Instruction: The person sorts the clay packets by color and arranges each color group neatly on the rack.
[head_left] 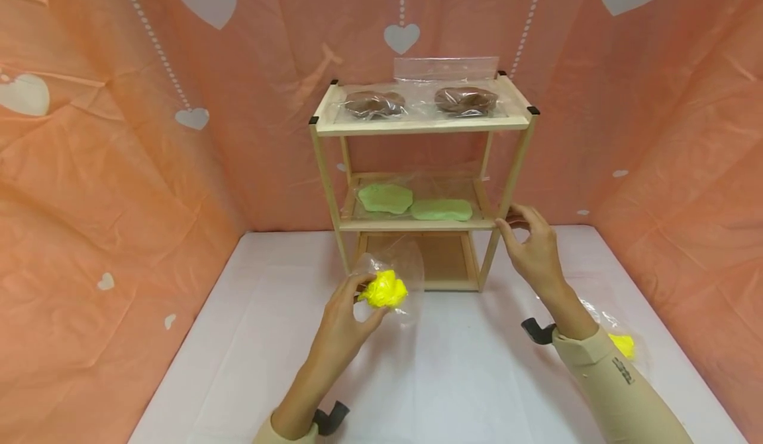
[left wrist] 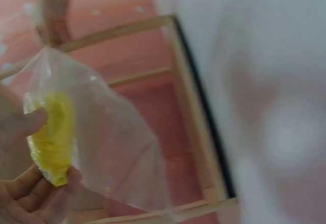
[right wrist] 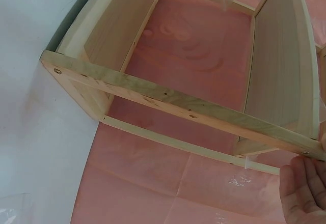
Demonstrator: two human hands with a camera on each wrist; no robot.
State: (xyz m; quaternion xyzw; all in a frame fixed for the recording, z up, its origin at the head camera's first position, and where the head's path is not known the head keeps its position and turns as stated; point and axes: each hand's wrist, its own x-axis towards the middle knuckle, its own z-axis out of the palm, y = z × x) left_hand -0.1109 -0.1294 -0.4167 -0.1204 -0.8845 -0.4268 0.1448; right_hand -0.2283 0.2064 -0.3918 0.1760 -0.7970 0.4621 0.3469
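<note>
My left hand (head_left: 341,318) holds a bright yellow, clay-like lump (head_left: 386,289) in a clear plastic bag between thumb and fingers, in front of the rack's bottom shelf. Close up in the left wrist view, the loose part of the bag (left wrist: 122,152) spreads away from the lump. A small three-tier wooden rack (head_left: 417,226) stands upright on the table. At its right front post, level with the middle shelf, my right hand (head_left: 534,248) grips the wood with thumb and fingers. In the right wrist view only some fingers (right wrist: 305,188) show beside the post.
Two brown bagged lumps (head_left: 374,104) sit on the top shelf. Two pale green flat pieces (head_left: 441,209) in clear plastic lie on the middle one. Another yellow lump (head_left: 622,346) in a bag lies on the white table (head_left: 268,311), partly behind my right forearm. Pink heart-patterned cloth (head_left: 268,99) surrounds the table.
</note>
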